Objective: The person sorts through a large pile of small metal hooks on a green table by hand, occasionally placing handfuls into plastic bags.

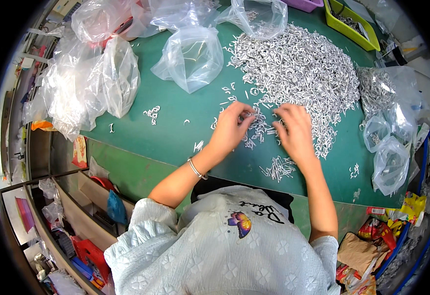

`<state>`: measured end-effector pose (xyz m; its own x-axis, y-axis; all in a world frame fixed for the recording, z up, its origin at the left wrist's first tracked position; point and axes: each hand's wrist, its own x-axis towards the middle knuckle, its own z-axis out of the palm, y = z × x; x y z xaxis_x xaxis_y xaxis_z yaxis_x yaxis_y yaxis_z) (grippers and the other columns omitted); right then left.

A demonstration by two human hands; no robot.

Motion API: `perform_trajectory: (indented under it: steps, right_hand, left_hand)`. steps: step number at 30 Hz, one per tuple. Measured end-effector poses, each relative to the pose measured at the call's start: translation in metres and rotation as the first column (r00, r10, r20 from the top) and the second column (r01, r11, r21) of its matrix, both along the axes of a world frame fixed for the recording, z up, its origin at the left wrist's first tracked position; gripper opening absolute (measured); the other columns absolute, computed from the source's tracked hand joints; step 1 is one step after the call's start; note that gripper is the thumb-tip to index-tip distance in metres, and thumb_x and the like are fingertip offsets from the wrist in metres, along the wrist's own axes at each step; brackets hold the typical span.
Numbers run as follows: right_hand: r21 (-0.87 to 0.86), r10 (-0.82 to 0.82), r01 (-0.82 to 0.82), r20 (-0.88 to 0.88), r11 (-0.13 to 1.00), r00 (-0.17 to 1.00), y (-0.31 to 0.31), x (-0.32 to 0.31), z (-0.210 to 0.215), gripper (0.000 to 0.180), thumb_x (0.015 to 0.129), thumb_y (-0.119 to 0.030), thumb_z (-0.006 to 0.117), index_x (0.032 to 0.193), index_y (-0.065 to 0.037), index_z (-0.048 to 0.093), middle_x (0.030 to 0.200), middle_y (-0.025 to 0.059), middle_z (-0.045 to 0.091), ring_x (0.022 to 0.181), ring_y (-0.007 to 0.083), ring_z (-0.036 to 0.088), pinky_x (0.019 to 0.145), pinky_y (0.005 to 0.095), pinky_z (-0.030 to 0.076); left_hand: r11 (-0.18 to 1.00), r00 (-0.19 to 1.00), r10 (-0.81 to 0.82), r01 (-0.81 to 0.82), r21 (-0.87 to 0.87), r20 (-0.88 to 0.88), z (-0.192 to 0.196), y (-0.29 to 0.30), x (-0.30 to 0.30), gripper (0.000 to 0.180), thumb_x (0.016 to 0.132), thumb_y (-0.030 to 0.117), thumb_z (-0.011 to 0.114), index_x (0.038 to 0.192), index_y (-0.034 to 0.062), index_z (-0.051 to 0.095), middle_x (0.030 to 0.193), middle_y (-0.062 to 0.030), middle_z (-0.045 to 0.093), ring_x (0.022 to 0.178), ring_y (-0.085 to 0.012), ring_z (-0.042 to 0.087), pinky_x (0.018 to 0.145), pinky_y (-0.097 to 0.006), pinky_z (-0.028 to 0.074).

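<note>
A large heap of small silvery metal hooks and rings (298, 69) covers the right middle of the green table. A smaller scatter of the same pieces (260, 127) lies in front of it, between my hands. My left hand (230, 129), with a bracelet on its wrist, is curled at the left side of this scatter. Its thumb and fingertips close round a small metal piece, partly hidden. My right hand (296, 132) rests at the heap's near edge with thumb and fingers apart. Nearer to me lies a small pile of thin straight metal pieces (279, 168).
Clear plastic bags (189, 59) lie along the back and the left side. A filled clear bag (377, 91) stands at the right, by a crumpled one (391, 164). At the back right is a yellow-green tray (353, 30). Small groups of pieces (152, 114) lie left.
</note>
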<state>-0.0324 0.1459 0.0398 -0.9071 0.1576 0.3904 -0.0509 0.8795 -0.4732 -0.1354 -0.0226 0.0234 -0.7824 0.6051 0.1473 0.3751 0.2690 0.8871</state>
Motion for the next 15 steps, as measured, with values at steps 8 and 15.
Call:
perform_trajectory:
  steps: [8,15]
  right_hand:
    - [0.041,-0.060,0.060,-0.003,0.997,0.998,-0.004,-0.001,-0.008,0.008,0.078,-0.007,0.069,0.082,-0.004,0.062,0.091,0.0039,0.061,0.089,0.0242,0.052,0.083,0.0378,0.037]
    - [-0.472,-0.131,0.201,0.178,0.858,0.975,0.006,0.010,0.003,0.013,0.079,0.001,0.067,0.092,0.000,0.066,0.075,0.0087,0.062,0.066,0.0213,0.055,0.068,0.0355,0.045]
  left_hand:
    - [0.985,0.872,-0.095,0.013,0.171,0.481,0.009,-0.007,-0.017,0.023,0.092,-0.005,0.055,0.115,-0.0053,0.058,0.094,-0.0053,0.065,0.088,-0.0103,0.064,0.073,-0.021,0.049]
    - [0.996,0.968,-0.094,0.089,0.032,0.233,0.004,-0.010,-0.017,0.019,0.091,-0.004,0.057,0.109,-0.0041,0.063,0.098,-0.0048,0.062,0.091,-0.0104,0.064,0.073,-0.023,0.050]
